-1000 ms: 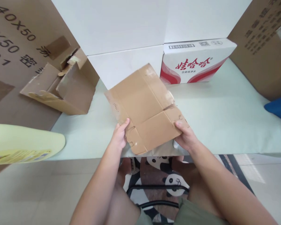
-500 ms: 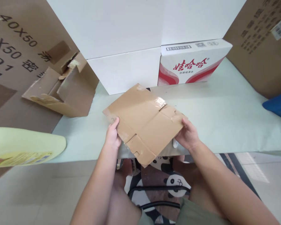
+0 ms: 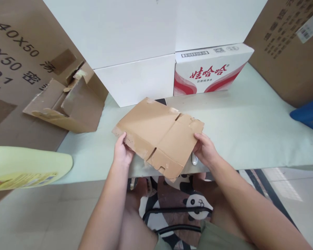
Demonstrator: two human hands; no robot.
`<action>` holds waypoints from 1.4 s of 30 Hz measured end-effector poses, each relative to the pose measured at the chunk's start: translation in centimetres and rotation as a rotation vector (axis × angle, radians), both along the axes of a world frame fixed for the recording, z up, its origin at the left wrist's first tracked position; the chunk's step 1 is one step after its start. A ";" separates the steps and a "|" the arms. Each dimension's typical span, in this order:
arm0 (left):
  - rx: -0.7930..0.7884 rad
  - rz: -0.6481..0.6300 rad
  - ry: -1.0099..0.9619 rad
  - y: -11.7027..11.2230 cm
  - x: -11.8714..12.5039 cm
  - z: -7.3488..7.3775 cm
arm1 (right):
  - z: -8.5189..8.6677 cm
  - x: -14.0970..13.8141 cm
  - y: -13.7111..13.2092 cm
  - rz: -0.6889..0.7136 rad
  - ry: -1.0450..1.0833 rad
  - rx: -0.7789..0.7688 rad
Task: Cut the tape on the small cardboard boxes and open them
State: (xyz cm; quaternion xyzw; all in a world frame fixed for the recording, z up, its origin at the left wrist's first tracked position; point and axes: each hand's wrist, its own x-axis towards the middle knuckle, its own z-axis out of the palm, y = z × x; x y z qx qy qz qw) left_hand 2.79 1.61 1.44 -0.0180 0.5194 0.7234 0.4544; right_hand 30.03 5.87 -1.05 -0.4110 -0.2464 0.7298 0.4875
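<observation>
A flattened brown cardboard box (image 3: 156, 135) is held up over the front of the table, tilted, with creases, slots and torn flaps showing. My left hand (image 3: 123, 151) grips its left edge, thumb on top and fingers underneath. On the opposite side, my right hand (image 3: 205, 148) pinches the right edge the same way. Beside the right hand lies a small white object (image 3: 194, 159), partly covered, whose kind I cannot make out. A dark flat object (image 3: 161, 102) peeks out behind the cardboard's far edge.
White cartons (image 3: 135, 80) and a red-and-white water carton (image 3: 211, 74) stand at the back of the pale green table (image 3: 250, 139). An open cardboard box (image 3: 86, 107) sits at left. A light green bottle (image 3: 28, 166) and a blue container (image 3: 309, 114) flank the sides.
The cardboard has tipped flatter and its front slot has opened wider. Both hands have shifted slightly left, still gripping it. More of the dark object behind it shows.
</observation>
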 end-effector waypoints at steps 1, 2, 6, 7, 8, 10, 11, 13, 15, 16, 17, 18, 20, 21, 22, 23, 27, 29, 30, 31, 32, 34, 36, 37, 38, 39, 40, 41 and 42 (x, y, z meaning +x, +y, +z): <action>-0.004 -0.009 -0.001 0.0 0.0 -0.1 | 0.0 0.1 0.0 0.005 -0.001 0.002; -0.007 -0.016 -0.002 0.0 0.0 -0.1 | 0.1 0.1 0.0 0.010 -0.005 0.007; -0.015 -0.010 0.011 -0.1 0.2 -0.1 | 0.1 0.1 -0.2 0.016 -0.019 0.011; -0.017 -0.007 0.015 -0.1 0.2 0.0 | 0.0 0.1 -0.2 0.013 -0.019 0.004; -0.019 -0.004 0.017 -0.1 0.2 0.0 | 0.0 0.1 -0.2 0.008 -0.017 -0.002; -0.024 0.005 0.020 -0.1 0.2 0.0 | 0.0 0.0 -0.2 0.000 -0.017 -0.010; -0.019 0.008 0.023 -0.1 0.2 0.0 | 0.0 0.0 -0.2 -0.002 -0.018 -0.012; 0.012 0.016 0.044 -0.1 0.1 -0.1 | 0.0 -0.1 -0.2 -0.009 -0.017 -0.012; 0.078 0.010 0.082 -0.2 0.0 -0.2 | 0.1 -0.2 -0.2 -0.013 -0.016 -0.008; 0.114 -0.001 0.100 -0.2 -0.1 -0.1 | 0.1 -0.2 -0.2 -0.013 -0.016 -0.004; 0.145 -0.013 0.115 -0.3 -0.1 -0.1 | 0.1 -0.2 -0.2 -0.013 -0.017 0.000; 0.174 -0.027 0.125 -0.3 -0.1 -0.1 | 0.1 -0.2 -0.2 -0.011 -0.020 0.003; 0.212 -0.048 0.131 -0.4 -0.1 0.1 | 0.1 -0.2 -0.2 -0.008 -0.028 0.007; 0.220 -0.052 0.127 -0.5 -0.1 0.1 | 0.1 -0.2 -0.3 -0.006 -0.031 0.009; 0.225 -0.057 0.121 -0.5 -0.1 0.2 | 0.1 -0.2 -0.3 -0.003 -0.034 0.011; 0.227 -0.062 0.113 -0.5 -0.1 0.2 | 0.2 -0.2 -0.3 0.003 -0.034 0.015; 0.229 -0.064 0.108 -0.6 -0.1 0.3 | 0.2 -0.2 -0.4 0.020 -0.046 0.041; 0.231 -0.059 0.118 -0.5 -0.1 0.2 | 0.2 -0.3 -0.4 0.017 -0.052 0.043; 0.231 -0.055 0.119 -0.5 0.0 0.2 | 0.2 -0.3 -0.4 0.012 -0.051 0.041; 0.230 -0.050 0.117 -0.5 0.0 0.3 | 0.2 -0.4 -0.4 0.006 -0.047 0.038; 0.224 -0.045 0.109 -0.4 0.1 0.3 | 0.2 -0.4 -0.4 -0.001 -0.044 0.035; 0.214 -0.039 0.087 -0.4 0.2 0.4 | 0.2 -0.5 -0.4 -0.011 -0.042 0.032; 0.216 -0.044 0.066 -0.5 0.2 0.6 | 0.2 -0.6 -0.4 -0.013 -0.046 0.033; 0.220 -0.049 0.058 -0.5 0.3 0.6 | 0.3 -0.6 -0.4 -0.011 -0.047 0.033; 0.226 -0.055 0.054 -0.5 0.3 0.7 | 0.3 -0.5 -0.4 -0.008 -0.047 0.034; 0.231 -0.061 0.051 -0.6 0.3 0.7 | 0.3 -0.5 -0.5 -0.005 -0.046 0.034; 0.234 -0.064 0.049 -0.6 0.3 0.7 | 0.3 -0.5 -0.5 -0.005 -0.044 0.034; 0.236 -0.066 0.047 -0.7 0.3 0.7 | 0.4 -0.5 -0.5 -0.006 -0.041 0.032; 0.238 -0.068 0.044 -0.7 0.2 0.6 | 0.4 -0.5 -0.5 -0.008 -0.039 0.031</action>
